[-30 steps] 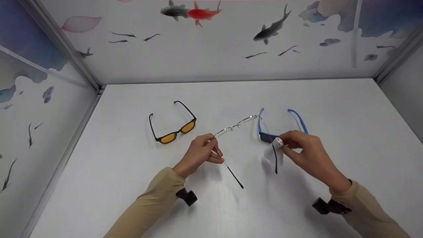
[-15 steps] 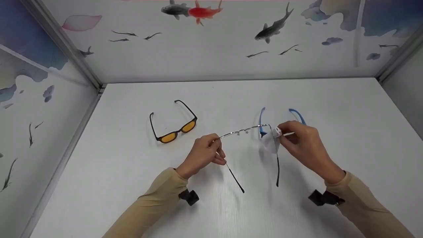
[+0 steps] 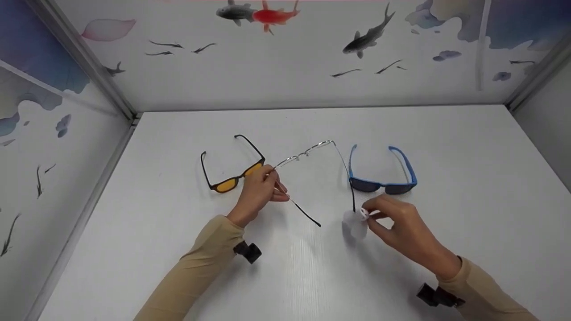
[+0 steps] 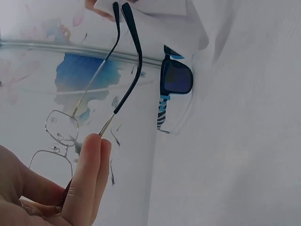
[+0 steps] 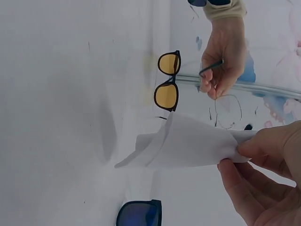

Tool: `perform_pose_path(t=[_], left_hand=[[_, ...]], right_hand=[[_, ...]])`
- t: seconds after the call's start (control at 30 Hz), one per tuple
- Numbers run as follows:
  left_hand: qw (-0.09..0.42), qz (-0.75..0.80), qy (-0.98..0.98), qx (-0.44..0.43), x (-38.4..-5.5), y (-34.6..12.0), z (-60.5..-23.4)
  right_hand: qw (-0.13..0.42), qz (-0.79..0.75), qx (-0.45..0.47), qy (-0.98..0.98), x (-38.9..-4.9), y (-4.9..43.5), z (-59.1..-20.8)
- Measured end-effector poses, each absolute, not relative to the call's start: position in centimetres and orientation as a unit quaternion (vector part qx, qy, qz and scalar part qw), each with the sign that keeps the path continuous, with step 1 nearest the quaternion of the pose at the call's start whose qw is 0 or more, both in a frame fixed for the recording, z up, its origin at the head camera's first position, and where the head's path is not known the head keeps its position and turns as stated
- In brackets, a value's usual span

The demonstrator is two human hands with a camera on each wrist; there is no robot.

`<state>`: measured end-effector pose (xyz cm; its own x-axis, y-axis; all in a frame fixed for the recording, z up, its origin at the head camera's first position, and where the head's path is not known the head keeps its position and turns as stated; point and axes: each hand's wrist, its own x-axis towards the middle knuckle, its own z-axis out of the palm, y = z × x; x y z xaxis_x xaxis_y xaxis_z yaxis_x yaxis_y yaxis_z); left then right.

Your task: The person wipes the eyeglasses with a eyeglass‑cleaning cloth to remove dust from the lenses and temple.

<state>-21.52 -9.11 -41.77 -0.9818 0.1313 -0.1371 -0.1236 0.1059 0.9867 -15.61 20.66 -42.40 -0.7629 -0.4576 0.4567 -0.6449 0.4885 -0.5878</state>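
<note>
My left hand point(image 3: 255, 192) pinches a pair of thin wire-framed eyeglasses point(image 4: 134, 75) near one hinge, holding them above the table with both temples unfolded. Their dark temple tips point toward me in the head view. Between thumb and fingers, my right hand point(image 3: 403, 223) grips a folded white cloth point(image 5: 193, 143) that hangs from the fingertips. In the head view the far temple's tip overlaps the cloth; whether they touch I cannot tell. Black-framed glasses with orange lenses point(image 3: 227, 185) lie behind my left hand, which partly covers them. Blue-framed sunglasses point(image 3: 400, 189) lie beyond my right hand.
The white table point(image 3: 178, 133) is bounded by a back wall point(image 3: 285, 71) printed with fish and a patterned left wall point(image 3: 40, 133). Both pairs of glasses on the table have their temples spread. Each sleeved wrist carries a small black camera point(image 3: 250, 253).
The wire-framed eyeglasses have moved left and away from me with my left hand. My right hand has drawn the cloth toward me, off the hinge area, leaving the blue sunglasses in full view.
</note>
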Motion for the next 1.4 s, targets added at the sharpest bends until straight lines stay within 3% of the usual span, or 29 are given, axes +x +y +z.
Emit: perform_pose_path(t=[0.17,0.3,0.6,0.9,1.2,1.4], left_hand=[[0.081,0.673,0.735,-0.005,-21.9,-9.5,-42.0],[0.085,0.665,0.742,0.003,-22.0,-9.3,-42.1],[0.129,0.642,0.756,0.019,-21.4,-8.8,-41.9],[0.177,0.63,0.754,0.058,-20.8,-8.3,-41.9],[0.218,0.617,0.75,0.1,-20.0,-7.4,-42.5],[0.213,0.616,0.754,0.086,-19.9,-7.4,-42.3]], right_hand=[[0.101,0.411,0.331,-0.843,-14.9,19.9,-42.3],[0.117,0.416,0.343,-0.834,-15.0,19.4,-42.1],[0.15,0.398,0.338,-0.839,-16.5,19.8,-42.9],[0.226,0.293,0.35,-0.86,-18.6,21.3,-43.3],[0.239,0.253,0.345,-0.872,-20.6,21.0,-42.8],[0.254,0.238,0.36,-0.866,-20.7,21.1,-42.7]])
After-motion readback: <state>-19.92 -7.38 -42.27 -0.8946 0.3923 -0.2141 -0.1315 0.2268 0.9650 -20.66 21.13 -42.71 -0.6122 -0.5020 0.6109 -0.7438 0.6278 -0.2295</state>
